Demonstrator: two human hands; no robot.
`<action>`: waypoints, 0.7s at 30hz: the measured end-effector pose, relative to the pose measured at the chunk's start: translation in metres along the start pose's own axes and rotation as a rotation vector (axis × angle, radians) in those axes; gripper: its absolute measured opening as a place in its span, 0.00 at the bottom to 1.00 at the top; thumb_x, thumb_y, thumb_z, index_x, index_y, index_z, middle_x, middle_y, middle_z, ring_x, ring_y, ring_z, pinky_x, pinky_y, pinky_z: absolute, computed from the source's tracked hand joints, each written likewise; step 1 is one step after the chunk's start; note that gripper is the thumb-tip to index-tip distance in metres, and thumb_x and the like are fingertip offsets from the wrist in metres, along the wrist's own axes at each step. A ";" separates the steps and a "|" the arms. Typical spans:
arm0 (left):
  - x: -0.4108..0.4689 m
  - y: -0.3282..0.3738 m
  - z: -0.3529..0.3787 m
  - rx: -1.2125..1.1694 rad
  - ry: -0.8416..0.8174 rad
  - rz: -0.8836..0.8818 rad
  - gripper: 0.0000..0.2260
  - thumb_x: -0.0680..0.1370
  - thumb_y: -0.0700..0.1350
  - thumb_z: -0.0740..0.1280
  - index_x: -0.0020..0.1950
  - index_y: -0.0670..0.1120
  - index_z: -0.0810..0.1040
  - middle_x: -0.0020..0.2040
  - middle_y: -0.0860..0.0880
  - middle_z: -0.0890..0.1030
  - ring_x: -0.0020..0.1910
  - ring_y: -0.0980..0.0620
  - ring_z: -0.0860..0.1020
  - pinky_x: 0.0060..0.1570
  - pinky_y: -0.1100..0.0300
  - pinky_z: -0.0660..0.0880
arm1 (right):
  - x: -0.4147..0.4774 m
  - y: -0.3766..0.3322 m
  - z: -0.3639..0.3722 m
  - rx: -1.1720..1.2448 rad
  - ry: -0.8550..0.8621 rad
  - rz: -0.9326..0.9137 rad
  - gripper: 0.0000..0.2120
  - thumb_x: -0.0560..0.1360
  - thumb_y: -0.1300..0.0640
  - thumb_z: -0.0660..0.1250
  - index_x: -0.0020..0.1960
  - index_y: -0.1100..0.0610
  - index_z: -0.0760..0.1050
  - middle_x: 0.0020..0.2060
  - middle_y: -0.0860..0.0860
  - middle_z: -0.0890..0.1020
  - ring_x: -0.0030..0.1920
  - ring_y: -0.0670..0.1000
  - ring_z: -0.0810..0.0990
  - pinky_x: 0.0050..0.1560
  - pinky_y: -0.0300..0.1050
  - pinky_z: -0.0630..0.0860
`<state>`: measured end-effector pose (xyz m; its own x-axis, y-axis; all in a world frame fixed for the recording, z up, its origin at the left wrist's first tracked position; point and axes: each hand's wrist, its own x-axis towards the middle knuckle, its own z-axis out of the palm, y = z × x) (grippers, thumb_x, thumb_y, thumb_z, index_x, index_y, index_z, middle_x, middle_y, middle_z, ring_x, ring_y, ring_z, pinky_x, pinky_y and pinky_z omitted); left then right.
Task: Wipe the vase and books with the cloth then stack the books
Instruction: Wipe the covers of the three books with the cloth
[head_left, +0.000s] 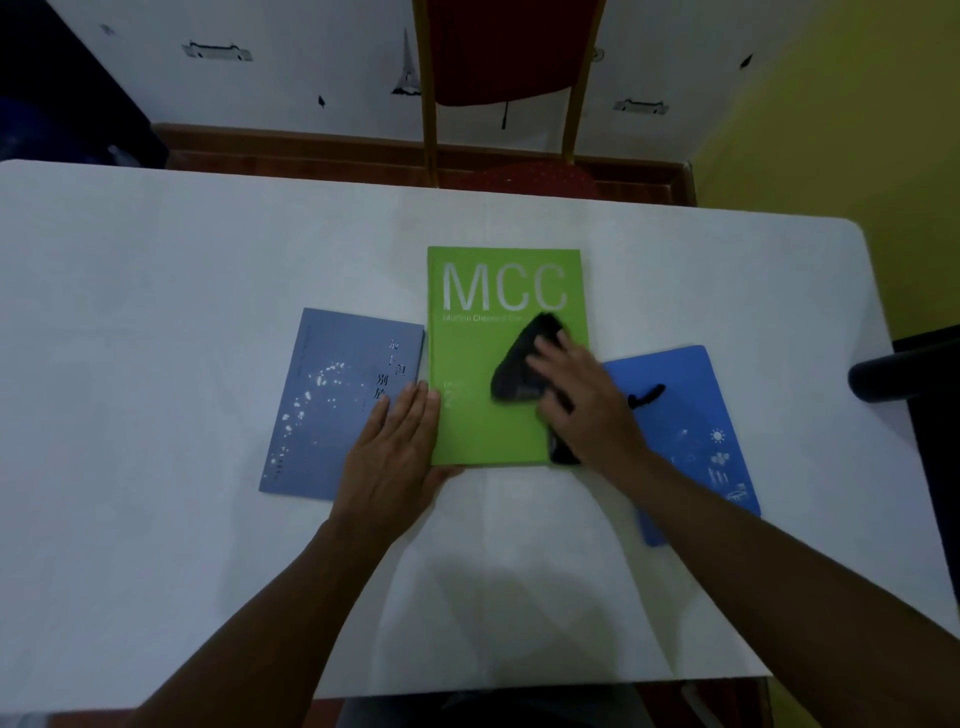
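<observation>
Three books lie flat on the white table (156, 312). A green book marked MCC (483, 415) is in the middle, a grey-blue book (332, 384) to its left, a bright blue book (691, 410) to its right. My right hand (582, 395) presses a dark cloth (519, 364) onto the green cover. My left hand (395, 447) rests flat across the grey-blue book's right edge and the green book's left edge, fingers together. No vase is in view.
A red chair (509, 62) with a wooden frame stands beyond the table's far edge. A dark rounded object (904, 374) juts in at the right edge. The yellow wall (857, 104) is at the right.
</observation>
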<state>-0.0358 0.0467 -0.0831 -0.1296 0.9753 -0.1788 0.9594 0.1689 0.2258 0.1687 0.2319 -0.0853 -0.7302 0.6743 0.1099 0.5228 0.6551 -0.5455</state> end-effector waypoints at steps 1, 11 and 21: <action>0.001 -0.001 0.000 0.011 -0.001 0.011 0.38 0.81 0.65 0.50 0.77 0.35 0.65 0.76 0.36 0.68 0.77 0.39 0.65 0.75 0.42 0.63 | 0.015 -0.003 0.000 0.010 0.021 0.119 0.21 0.78 0.62 0.63 0.71 0.59 0.77 0.75 0.54 0.72 0.79 0.56 0.64 0.77 0.61 0.63; 0.007 0.002 0.000 0.022 -0.013 -0.011 0.39 0.80 0.66 0.51 0.79 0.37 0.60 0.78 0.38 0.64 0.79 0.42 0.60 0.79 0.43 0.54 | 0.130 -0.040 0.030 -0.055 -0.097 0.114 0.21 0.85 0.60 0.56 0.77 0.58 0.68 0.80 0.57 0.64 0.82 0.61 0.55 0.80 0.64 0.54; 0.010 0.011 -0.003 -0.231 0.012 -0.102 0.45 0.76 0.64 0.64 0.81 0.36 0.54 0.80 0.38 0.59 0.81 0.46 0.50 0.79 0.49 0.42 | -0.015 -0.051 0.027 0.000 -0.243 -0.284 0.19 0.80 0.63 0.61 0.69 0.60 0.76 0.75 0.56 0.72 0.79 0.58 0.65 0.79 0.60 0.61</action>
<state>-0.0271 0.0586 -0.0800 -0.2275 0.9528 -0.2011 0.8585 0.2937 0.4203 0.1409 0.1790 -0.0815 -0.9293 0.3650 0.0561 0.2844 0.8043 -0.5218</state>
